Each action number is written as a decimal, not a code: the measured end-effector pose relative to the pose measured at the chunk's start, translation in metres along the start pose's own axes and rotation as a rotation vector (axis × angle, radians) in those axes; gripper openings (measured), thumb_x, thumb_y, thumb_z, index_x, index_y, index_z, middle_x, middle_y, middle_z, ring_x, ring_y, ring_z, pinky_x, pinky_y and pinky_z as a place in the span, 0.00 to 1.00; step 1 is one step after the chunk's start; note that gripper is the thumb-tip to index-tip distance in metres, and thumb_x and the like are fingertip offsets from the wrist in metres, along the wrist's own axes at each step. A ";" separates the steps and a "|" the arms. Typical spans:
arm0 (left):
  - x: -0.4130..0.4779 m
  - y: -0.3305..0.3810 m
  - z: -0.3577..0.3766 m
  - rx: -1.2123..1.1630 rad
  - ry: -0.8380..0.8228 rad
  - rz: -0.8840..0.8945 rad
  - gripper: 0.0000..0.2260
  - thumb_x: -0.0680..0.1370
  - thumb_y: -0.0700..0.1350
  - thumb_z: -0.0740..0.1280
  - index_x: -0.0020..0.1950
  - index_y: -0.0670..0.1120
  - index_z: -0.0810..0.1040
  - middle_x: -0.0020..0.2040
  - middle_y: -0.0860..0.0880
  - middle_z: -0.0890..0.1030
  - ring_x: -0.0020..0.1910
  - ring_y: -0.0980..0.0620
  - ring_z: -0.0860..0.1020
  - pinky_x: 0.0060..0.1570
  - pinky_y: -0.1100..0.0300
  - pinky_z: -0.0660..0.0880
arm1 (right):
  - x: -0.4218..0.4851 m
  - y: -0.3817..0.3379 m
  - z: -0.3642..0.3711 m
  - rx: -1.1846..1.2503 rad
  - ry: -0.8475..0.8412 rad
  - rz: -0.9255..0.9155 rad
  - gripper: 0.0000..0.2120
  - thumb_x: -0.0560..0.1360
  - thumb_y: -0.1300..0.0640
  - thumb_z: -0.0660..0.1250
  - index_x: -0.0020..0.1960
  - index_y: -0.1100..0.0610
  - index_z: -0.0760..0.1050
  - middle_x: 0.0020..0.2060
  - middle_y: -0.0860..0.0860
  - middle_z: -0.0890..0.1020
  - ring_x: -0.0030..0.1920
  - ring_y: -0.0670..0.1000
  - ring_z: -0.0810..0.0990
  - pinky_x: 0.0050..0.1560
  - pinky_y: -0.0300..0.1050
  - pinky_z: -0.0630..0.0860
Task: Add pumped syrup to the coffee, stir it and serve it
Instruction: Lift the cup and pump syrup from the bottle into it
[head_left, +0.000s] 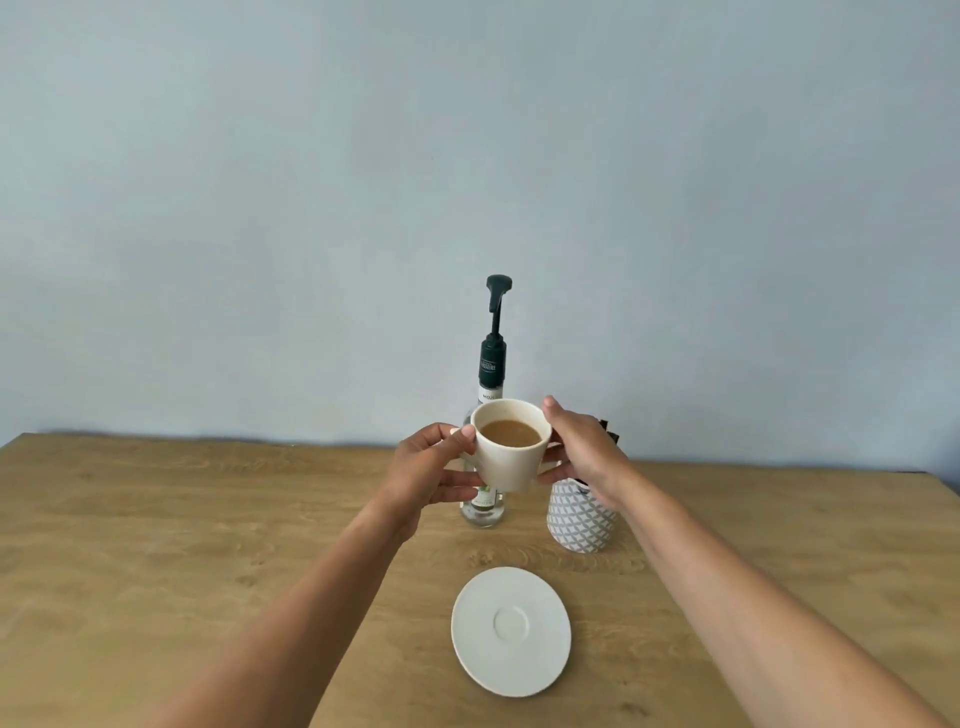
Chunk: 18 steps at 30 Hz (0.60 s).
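A white cup (511, 457) of light brown coffee (510, 433) is held up in the air above the wooden table (208, 519), in front of the syrup bottle (488, 415). The left hand (428, 473) grips the cup's left side, thumb pressed near the rim and fingers curled under toward the base. The right hand (582, 447) clasps the right side, thumb up by the rim and fingers wrapped around the wall. Both arms reach forward from the near edge.

Behind the cup stands the clear glass bottle with a tall black pump (497, 312), its spout pointing left; the cup hides most of the bottle's body. Just right of the bottle sits a grey-and-white patterned holder (579, 519), partly hidden by the right wrist, with dark items showing at its top. Nearer on the table, well below the cup, lies a white saucer (511, 631). A pale blue wall (467, 156) rises behind the table.
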<state>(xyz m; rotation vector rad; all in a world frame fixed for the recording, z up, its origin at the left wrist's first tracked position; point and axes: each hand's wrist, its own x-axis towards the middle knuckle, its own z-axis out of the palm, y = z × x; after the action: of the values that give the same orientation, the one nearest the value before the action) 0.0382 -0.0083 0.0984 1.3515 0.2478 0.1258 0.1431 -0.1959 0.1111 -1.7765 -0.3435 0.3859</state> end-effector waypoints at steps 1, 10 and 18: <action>-0.003 -0.008 0.001 -0.007 -0.004 -0.015 0.08 0.79 0.49 0.70 0.46 0.45 0.78 0.46 0.46 0.84 0.41 0.40 0.85 0.39 0.54 0.84 | -0.005 0.008 0.004 0.017 0.018 0.008 0.21 0.80 0.40 0.56 0.49 0.54 0.81 0.39 0.53 0.82 0.37 0.53 0.84 0.37 0.50 0.81; -0.020 -0.080 -0.002 -0.044 -0.031 -0.174 0.07 0.81 0.47 0.68 0.49 0.44 0.76 0.52 0.45 0.84 0.47 0.39 0.86 0.47 0.50 0.84 | -0.043 0.069 0.031 0.114 0.121 0.130 0.15 0.83 0.46 0.55 0.47 0.50 0.78 0.43 0.49 0.82 0.46 0.51 0.80 0.44 0.51 0.79; -0.028 -0.134 -0.008 -0.049 -0.010 -0.252 0.07 0.82 0.44 0.66 0.46 0.44 0.75 0.46 0.43 0.83 0.44 0.50 0.83 0.46 0.56 0.81 | -0.060 0.116 0.045 0.123 0.146 0.260 0.16 0.83 0.49 0.55 0.53 0.56 0.78 0.42 0.52 0.80 0.44 0.52 0.78 0.51 0.53 0.78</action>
<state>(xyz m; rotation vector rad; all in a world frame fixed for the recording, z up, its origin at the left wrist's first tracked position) 0.0017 -0.0366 -0.0304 1.2613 0.4016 -0.0851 0.0728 -0.2087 -0.0074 -1.7202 0.0155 0.4481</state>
